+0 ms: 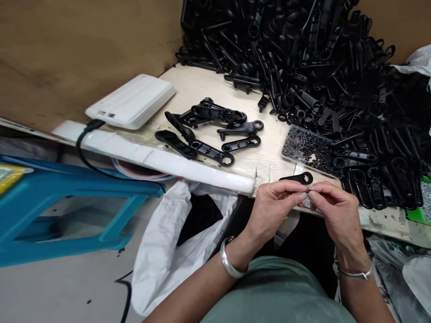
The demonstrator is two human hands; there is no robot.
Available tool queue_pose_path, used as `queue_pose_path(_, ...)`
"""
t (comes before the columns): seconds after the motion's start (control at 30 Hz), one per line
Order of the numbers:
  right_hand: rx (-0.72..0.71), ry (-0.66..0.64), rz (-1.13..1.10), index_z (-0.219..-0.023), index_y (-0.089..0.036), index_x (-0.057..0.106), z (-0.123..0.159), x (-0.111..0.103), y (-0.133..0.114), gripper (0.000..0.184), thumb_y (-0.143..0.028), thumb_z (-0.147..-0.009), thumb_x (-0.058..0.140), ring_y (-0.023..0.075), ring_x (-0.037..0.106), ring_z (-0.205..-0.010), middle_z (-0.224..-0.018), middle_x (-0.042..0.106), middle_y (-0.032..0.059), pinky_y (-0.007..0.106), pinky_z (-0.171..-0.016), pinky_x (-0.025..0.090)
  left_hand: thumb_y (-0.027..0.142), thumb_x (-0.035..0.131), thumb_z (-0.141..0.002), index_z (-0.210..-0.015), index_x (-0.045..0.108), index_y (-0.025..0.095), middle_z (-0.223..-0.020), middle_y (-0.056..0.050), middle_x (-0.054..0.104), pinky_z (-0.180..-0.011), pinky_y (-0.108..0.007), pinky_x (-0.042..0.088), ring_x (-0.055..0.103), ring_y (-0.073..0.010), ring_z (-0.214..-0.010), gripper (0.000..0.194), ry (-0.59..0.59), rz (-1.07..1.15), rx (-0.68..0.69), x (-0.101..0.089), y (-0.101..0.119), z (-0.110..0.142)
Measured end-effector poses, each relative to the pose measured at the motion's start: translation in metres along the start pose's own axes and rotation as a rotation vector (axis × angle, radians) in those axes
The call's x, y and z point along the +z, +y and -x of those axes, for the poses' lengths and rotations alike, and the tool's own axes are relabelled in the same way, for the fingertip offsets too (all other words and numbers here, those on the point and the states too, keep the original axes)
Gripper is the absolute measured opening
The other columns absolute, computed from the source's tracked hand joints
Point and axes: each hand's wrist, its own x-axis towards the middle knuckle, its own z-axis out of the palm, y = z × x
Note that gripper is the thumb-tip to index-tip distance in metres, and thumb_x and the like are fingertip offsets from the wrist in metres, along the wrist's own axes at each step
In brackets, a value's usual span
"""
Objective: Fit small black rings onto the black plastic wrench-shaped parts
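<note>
My left hand (pixel 272 207) and my right hand (pixel 338 211) meet fingertip to fingertip at the table's front edge. Between them is pinched a tiny dark part (pixel 307 191), too small to name. Just beyond my fingers lies a black plastic handle (pixel 305 178) with a toothed ring at its end. Behind it stands a clear shallow box (pixel 292 158) filled with tiny black and metallic pieces. Left of my hands, several similar black handles (pixel 212 152) lie in a loose group on the tabletop (pixel 269 146).
A big heap of black plastic parts (pixel 296 54) covers the back and right. A white power bank (pixel 131 101) with a black cable lies at the left. White padding (pixel 202 172) lines the front edge. Below are a blue stool (pixel 77 184) and a white sack (pixel 161 242).
</note>
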Motion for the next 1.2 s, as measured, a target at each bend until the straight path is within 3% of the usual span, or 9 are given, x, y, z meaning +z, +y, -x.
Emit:
queue_pose_path(0.17, -0.067, 0.063, 0.262, -0.084, -0.023, 0.076, 0.005, 0.004, -0.011, 0.006, -0.024, -0.082, 0.071, 0.0162, 0.065, -0.07, -0.083, 0.072, 0.0018, 0.028, -0.065, 0.056, 0.012, 0.077, -0.065, -0.07, 0.076, 0.017, -0.076, -0.002, 0.072, -0.063, -0.02, 0.056, 0.065, -0.0105, -0.065, 0.008, 0.021, -0.085, 0.054, -0.001, 0.002, 0.002)
queue_pose_path(0.47, -0.108, 0.07, 0.443, -0.08, -0.02, 0.073, 0.008, 0.009, -0.02, 0.01, -0.022, -0.082, 0.063, 0.0131, 0.062, -0.051, -0.064, 0.069, -0.0012, 0.025, -0.055, 0.053, 0.01, 0.071, -0.073, -0.074, 0.076, 0.018, -0.085, -0.004, 0.074, -0.073, -0.025, 0.058, 0.068, -0.0146, -0.079, 0.009, -0.026, -0.321, 0.196, -0.007, -0.001, 0.005)
queue_pose_path(0.53, -0.099, 0.052, 0.458, -0.079, -0.019, 0.072, 0.006, 0.007, -0.017, 0.01, -0.023, -0.082, 0.063, 0.013, 0.061, -0.05, -0.062, 0.067, -0.0017, 0.024, -0.054, 0.052, 0.011, 0.068, -0.078, -0.08, 0.075, 0.018, -0.086, -0.004, 0.074, -0.074, -0.026, 0.058, 0.069, -0.015, -0.08, 0.01, -0.088, -0.499, 0.29, -0.01, 0.003, 0.007)
queue_pose_path(0.7, -0.083, 0.12, 0.543, -0.08, -0.018, 0.072, -0.001, -0.009, 0.0, 0.013, -0.027, -0.083, 0.064, 0.0137, 0.062, -0.053, -0.064, 0.068, 0.0001, 0.025, -0.057, 0.051, 0.012, 0.059, -0.088, -0.111, 0.065, 0.016, -0.106, -0.008, 0.071, -0.091, -0.037, 0.053, 0.064, -0.0208, -0.101, 0.024, -0.1, -1.211, 0.768, -0.022, 0.018, 0.003)
queue_pose_path(0.83, -0.161, 0.085, 0.694, -0.08, -0.019, 0.072, -0.008, -0.017, 0.008, 0.014, -0.026, -0.085, 0.061, 0.0144, 0.062, -0.055, -0.068, 0.069, 0.0006, 0.027, -0.06, 0.05, 0.01, 0.06, -0.087, -0.12, 0.057, 0.012, -0.113, -0.012, 0.068, -0.089, -0.042, 0.051, 0.06, -0.0267, -0.108, 0.034, -0.131, -1.586, 0.793, -0.029, 0.018, -0.008)
queue_pose_path(1.0, -0.263, 0.035, 0.828, -0.08, -0.02, 0.071, -0.017, -0.019, 0.007, 0.014, -0.021, -0.085, 0.059, 0.0171, 0.066, -0.062, -0.073, 0.071, 0.0016, 0.028, -0.067, 0.051, 0.008, 0.052, -0.091, -0.111, 0.058, 0.011, -0.095, -0.01, 0.07, -0.08, -0.035, 0.054, 0.064, -0.0215, -0.09, 0.022, -0.173, -1.574, 0.749, -0.029, 0.01, -0.007)
queue_pose_path(1.2, -0.335, -0.035, 0.897, -0.081, -0.021, 0.07, -0.017, -0.021, 0.007, 0.017, -0.021, -0.088, 0.055, 0.0197, 0.069, -0.07, -0.079, 0.073, 0.004, 0.029, -0.067, 0.053, 0.005, 0.051, -0.09, -0.113, 0.056, 0.012, -0.101, -0.01, 0.069, -0.083, -0.037, 0.055, 0.064, -0.0215, -0.094, 0.025, -0.187, -1.445, 0.754, -0.03, 0.007, 0.001)
